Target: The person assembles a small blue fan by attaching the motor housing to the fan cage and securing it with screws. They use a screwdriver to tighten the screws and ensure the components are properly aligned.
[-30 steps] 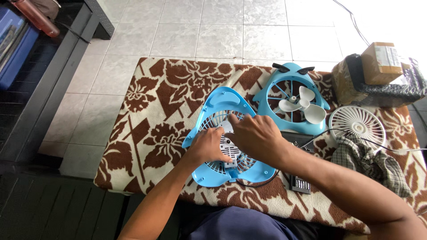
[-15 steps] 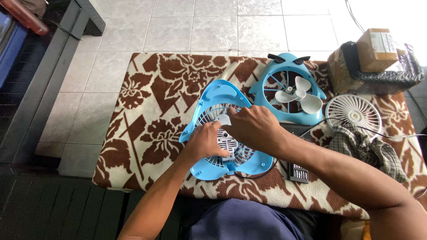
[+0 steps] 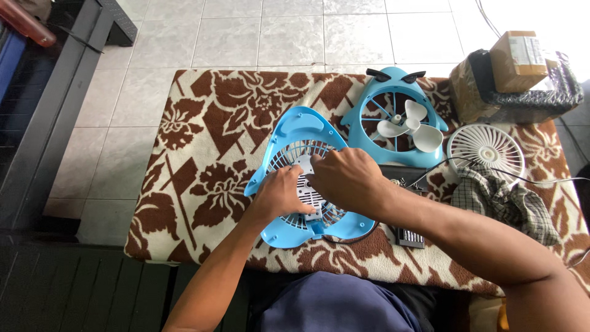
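Observation:
A light blue fan housing half [image 3: 296,132] with a white grille lies flat on a brown and cream floral mat [image 3: 209,123]. My left hand [image 3: 279,195] rests on the grille's lower left, fingers curled onto the white centre piece [image 3: 305,192]. My right hand [image 3: 345,178] lies over the grille's right side, fingertips pinching at the same white centre part. Whether a small item is between the fingers is hidden. The other blue fan half [image 3: 399,120], with white blades, lies behind and to the right.
A round white fan grille [image 3: 485,147] and a checked cloth [image 3: 513,200] lie at the right, with a black wire across them. A small dark part [image 3: 410,237] sits by my right forearm. A cardboard box [image 3: 519,58] on a black basket stands far right. Tiled floor beyond.
Both hands stay on the blue housing and shift slightly over the grille centre. The view has drifted a little, so everything sits lower in the frame.

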